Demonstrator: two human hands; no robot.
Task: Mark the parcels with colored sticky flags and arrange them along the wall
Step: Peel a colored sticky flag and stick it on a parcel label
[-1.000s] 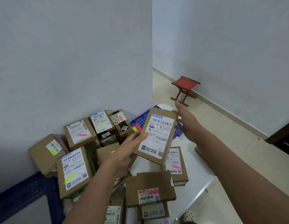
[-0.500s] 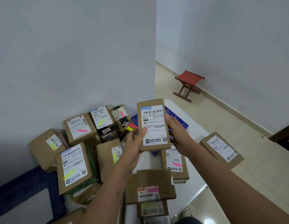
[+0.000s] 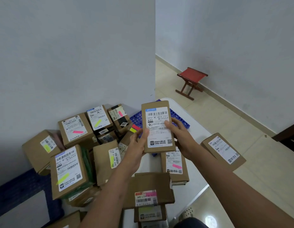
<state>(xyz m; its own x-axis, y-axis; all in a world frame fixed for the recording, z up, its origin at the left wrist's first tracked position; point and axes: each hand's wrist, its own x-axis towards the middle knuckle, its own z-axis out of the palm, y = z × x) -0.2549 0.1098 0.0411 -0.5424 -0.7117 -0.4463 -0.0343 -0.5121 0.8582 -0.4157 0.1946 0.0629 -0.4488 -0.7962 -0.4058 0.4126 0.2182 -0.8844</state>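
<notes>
I hold a brown cardboard parcel (image 3: pixel 157 127) upright with its white shipping label facing me; no coloured flag shows on it. My left hand (image 3: pixel 137 145) grips its left edge and my right hand (image 3: pixel 180 137) grips its right edge. A pad of sticky flags (image 3: pixel 134 128), yellow and red, lies just left of the parcel, behind my left hand. Several flagged parcels lean by the wall, among them one with a pink flag (image 3: pixel 74 127) and one with a yellow flag (image 3: pixel 69 171).
A blue perforated tray (image 3: pixel 179 117) sits on the white table (image 3: pixel 194 186) behind the held parcel. An unflagged parcel (image 3: pixel 222 150) lies at the right, past the table's edge. More parcels (image 3: pixel 148 190) lie near me. A red folding stool (image 3: pixel 191 81) stands by the far wall.
The held parcel has come upright and a little closer to me. My right hand moved from behind it onto its right edge, thumb on the label.
</notes>
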